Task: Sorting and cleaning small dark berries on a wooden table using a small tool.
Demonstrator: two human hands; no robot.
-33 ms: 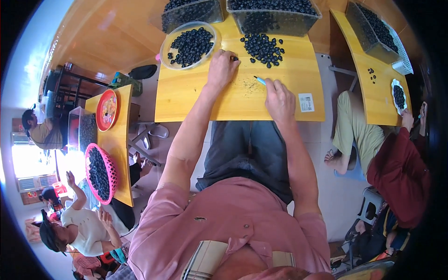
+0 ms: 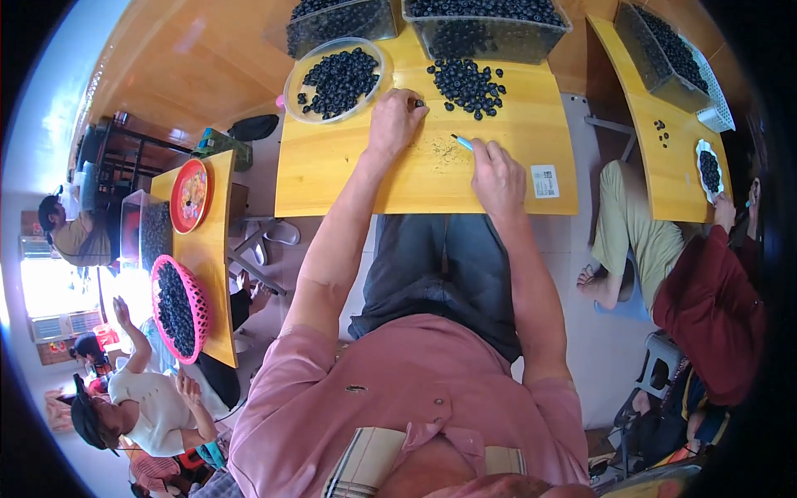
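Note:
Between the thumb and fingers of my left hand (image 2: 393,124) is a small dark round piece (image 2: 418,104), like a berry, held just above the yellow wooden table (image 2: 332,170). My right hand (image 2: 499,176) is closed around a slim pen-like tool (image 2: 465,144) with a light blue barrel and a dark tip, which points toward the left hand. Fine crumbs (image 2: 448,152) lie scattered under the tip. Beyond the hands is a loose pile of dark round pieces (image 2: 469,88). A clear round tub (image 2: 292,83) with more of them stands beside my left hand.
Two clear bins (image 2: 519,51) (image 2: 349,35) full of dark pieces line the table's far edge. A white printed label (image 2: 545,182) lies at right. On the left table are a pink basket (image 2: 199,307) and a red tray (image 2: 207,195). Other people sit at both sides.

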